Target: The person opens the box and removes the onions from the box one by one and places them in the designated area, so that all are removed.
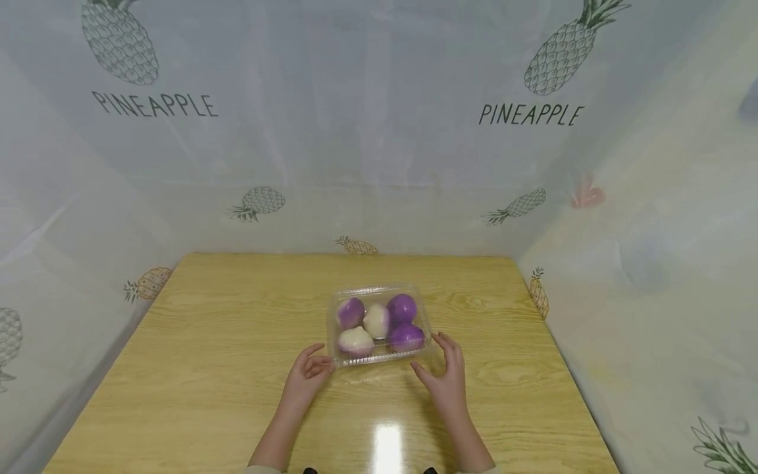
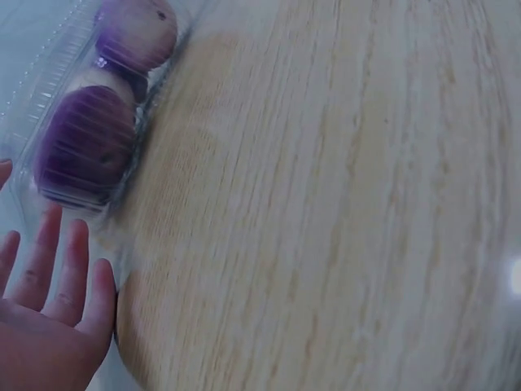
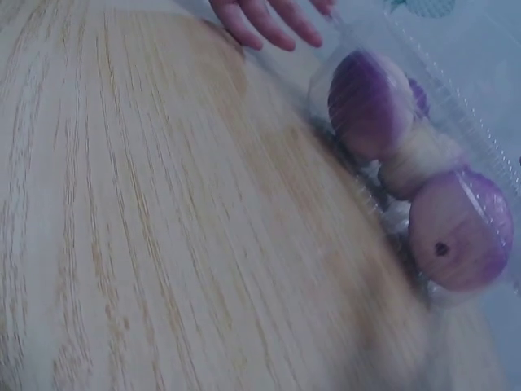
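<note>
A clear plastic box (image 1: 379, 361) with ribbed edges lies on the table, slightly turned. Inside are several round purple-and-cream vegetables, turnip- or onion-like: a pale one (image 1: 356, 341) at front left, a deep purple one (image 1: 406, 337) at front right. My left hand (image 1: 308, 378) is beside the front left corner, fingers loosely bent; its palm and spread fingers show in the left wrist view. At the right side, my right hand (image 1: 447, 378) has its fingertips close to the box edge, thumb apart from the index finger. Whether either hand touches the box I cannot tell.
The wooden table (image 1: 237, 316) has a light reflection near its front edge. Pale curtains (image 1: 355, 145) printed with pineapples hang behind it and along both sides.
</note>
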A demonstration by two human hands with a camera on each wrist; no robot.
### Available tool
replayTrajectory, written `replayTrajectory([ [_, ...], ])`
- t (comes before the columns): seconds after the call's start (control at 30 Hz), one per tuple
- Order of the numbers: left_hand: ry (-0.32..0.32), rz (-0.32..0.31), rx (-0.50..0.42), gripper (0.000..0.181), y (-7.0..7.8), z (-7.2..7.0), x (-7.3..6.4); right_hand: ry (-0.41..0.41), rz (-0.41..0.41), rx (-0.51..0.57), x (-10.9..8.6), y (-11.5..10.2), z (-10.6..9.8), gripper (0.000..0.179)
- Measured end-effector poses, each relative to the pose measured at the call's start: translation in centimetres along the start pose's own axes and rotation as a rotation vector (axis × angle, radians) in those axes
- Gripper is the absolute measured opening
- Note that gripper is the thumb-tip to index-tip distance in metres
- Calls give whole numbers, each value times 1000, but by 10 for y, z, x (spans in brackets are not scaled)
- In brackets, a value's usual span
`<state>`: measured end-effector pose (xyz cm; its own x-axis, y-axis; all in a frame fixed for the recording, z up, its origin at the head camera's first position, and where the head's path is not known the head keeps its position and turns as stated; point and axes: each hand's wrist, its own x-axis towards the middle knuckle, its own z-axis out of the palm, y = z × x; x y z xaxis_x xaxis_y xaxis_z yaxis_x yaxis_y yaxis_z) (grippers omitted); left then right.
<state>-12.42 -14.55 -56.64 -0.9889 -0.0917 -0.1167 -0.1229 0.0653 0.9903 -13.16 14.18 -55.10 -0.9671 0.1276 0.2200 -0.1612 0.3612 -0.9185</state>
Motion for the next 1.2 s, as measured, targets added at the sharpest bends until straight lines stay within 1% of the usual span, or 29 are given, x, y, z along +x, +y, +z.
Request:
replayTrajectory([
  [0.1,-13,8,-6,61,-3,-2,1,22,-37,-20,-1,-8,1,69],
  [0.2,-16,17,-17,60,-4,-2,3,34,-94,-22,-2,-15,4,68],
  [0.33,-29,18,-29,54,-5,-2,4,39,-180,-18,-3,-20,11,66],
  [0.37,-37,28,-24,52,-5,-2,5,39,-208,-23,-3,-21,13,66],
  [0.47,-53,28,-21,47,-6,-2,6,40,-282,-54,-5,-21,20,64],
  [0.57,-65,47,-22,44,-7,-1,7,38,-352,-86,-7,-21,29,63],
  [0.73,-74,67,-40,37,-7,1,6,14,-459,-99,-9,-20,41,62],
  [0.8,-73,57,-52,36,-7,2,6,-4,-485,-100,-10,-20,46,62],
  [0.87,-71,28,-74,36,-7,2,6,-27,-500,-105,-11,-21,50,61],
  [1.03,-78,-31,-117,37,-6,2,4,-88,-509,-115,-16,-21,61,57],
  [1.1,-83,-39,-113,37,-6,3,3,-112,-509,-109,-17,-20,66,56],
  [1.2,-89,-55,-89,35,-6,3,2,-139,-541,-110,-18,-20,71,55],
])
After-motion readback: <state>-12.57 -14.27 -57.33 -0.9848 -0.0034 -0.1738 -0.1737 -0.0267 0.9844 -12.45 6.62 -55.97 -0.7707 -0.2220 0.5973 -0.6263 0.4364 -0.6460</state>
